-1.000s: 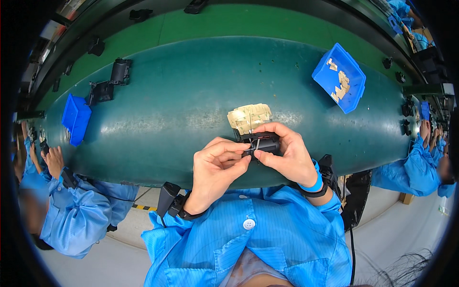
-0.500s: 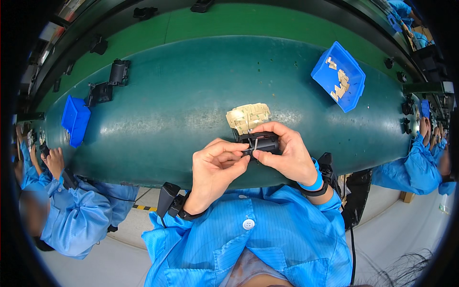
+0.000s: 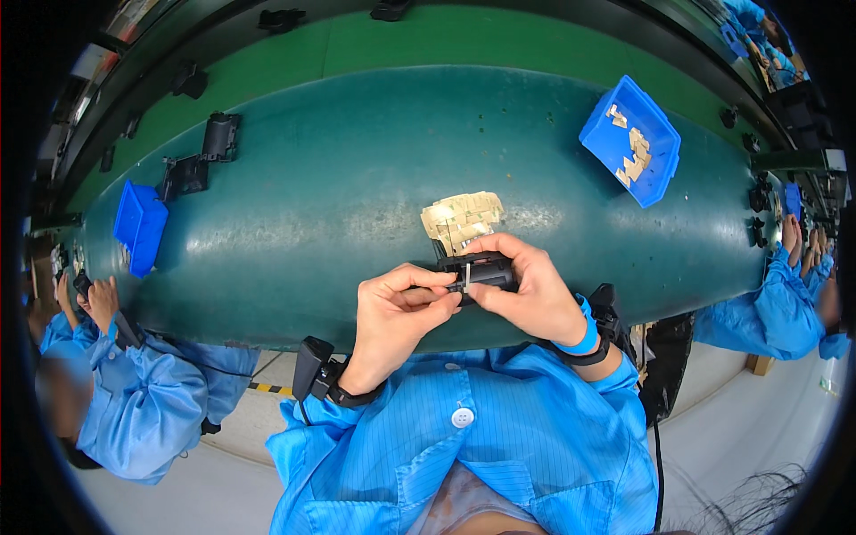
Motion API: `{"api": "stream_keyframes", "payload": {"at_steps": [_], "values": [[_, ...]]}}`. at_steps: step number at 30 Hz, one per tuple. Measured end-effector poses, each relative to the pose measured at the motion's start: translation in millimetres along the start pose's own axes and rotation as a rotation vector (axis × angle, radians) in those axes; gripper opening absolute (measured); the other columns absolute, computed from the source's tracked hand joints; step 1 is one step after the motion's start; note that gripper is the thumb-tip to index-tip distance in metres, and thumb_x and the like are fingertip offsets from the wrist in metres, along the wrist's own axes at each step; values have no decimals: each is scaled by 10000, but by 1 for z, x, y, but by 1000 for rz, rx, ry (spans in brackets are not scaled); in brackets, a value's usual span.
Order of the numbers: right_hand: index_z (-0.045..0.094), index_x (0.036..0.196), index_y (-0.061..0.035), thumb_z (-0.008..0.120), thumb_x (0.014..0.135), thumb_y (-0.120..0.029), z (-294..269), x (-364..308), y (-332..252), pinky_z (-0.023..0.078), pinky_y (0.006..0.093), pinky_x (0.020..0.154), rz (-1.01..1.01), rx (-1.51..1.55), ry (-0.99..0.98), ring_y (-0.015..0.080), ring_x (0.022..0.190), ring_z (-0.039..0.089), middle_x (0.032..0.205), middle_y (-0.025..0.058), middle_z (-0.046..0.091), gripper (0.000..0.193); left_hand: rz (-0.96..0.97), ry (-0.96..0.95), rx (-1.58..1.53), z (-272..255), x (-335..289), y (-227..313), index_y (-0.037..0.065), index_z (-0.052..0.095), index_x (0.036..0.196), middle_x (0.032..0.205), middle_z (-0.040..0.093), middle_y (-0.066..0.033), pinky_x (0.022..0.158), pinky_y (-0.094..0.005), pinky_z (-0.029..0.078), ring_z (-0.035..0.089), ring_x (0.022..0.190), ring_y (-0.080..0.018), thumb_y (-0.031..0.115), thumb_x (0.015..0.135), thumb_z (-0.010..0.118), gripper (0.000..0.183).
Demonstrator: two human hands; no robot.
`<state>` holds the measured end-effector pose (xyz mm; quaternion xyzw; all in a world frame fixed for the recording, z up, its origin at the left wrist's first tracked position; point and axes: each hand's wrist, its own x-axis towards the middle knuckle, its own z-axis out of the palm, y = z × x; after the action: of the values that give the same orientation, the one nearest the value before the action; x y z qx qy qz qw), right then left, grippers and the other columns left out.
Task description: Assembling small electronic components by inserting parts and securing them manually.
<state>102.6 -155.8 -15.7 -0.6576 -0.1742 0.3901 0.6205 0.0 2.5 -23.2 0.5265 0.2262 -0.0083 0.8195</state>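
Note:
Between my hands, close to the near edge of the green tabletop, is a black plastic part (image 3: 497, 275) with a rounded body. A narrow pale strip (image 3: 468, 276) stands upright across its left portion. My right hand (image 3: 539, 294) grips the part, index finger along the far side and thumb on the near side. At the part's left end, my left hand (image 3: 401, 308) is closed in a pinch, thumb and index finger together; the fingertips partly cover what they hold. Just beyond the part lies a cream-coloured sheet of overlapping adhesive pieces (image 3: 461, 218).
At the far right sits a blue bin (image 3: 655, 183) with cream scraps inside. Another blue bin (image 3: 143, 223) is at the left, near two black parts (image 3: 220, 136). Behind the table runs a green conveyor (image 3: 428, 40) carrying black parts. Co-workers in blue sit on both sides.
The pale strip, slanted before, now stands straighter and slightly farther left. My left fingers have shifted a little along the part. Black parts on the far conveyor have moved right.

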Motion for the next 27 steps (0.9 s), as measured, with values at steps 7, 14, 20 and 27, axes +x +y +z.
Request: {"api": "stream_keyframes", "payload": {"at_steps": [7, 14, 20, 27], "values": [[545, 1124, 7, 644, 760, -26, -1, 1, -7, 488, 243, 768, 23, 58, -17, 79, 858, 587, 937, 38, 626, 378, -1, 5, 10, 2, 1, 2, -59, 650, 957, 869, 631, -101, 776, -323, 582, 665, 832, -175, -130, 783, 629, 189], [558, 1099, 5, 660, 742, -36, 0, 1, -7, 491, 243, 757, 4, -20, 21, 82, 843, 592, 930, 45, 625, 375, 15, 15, 6, 5, 0, 0, -52, 648, 951, 865, 649, -98, 745, -266, 560, 662, 818, -150, -123, 780, 632, 186], [564, 1079, 9, 662, 741, -39, 6, -1, -5, 484, 241, 757, -31, -160, 87, 83, 857, 588, 925, 46, 624, 355, 43, 30, -2, 5, 1, -10, -41, 648, 931, 868, 669, -103, 699, -223, 537, 658, 797, -125, -105, 772, 654, 172], [554, 1127, 15, 585, 845, -27, -4, -1, 1, 489, 250, 761, 28, 70, -30, 91, 850, 593, 974, 59, 625, 286, -22, 23, -1, 3, 4, -4, -68, 649, 893, 861, 648, -125, 721, -312, 599, 657, 792, -168, -113, 801, 604, 112]]}}
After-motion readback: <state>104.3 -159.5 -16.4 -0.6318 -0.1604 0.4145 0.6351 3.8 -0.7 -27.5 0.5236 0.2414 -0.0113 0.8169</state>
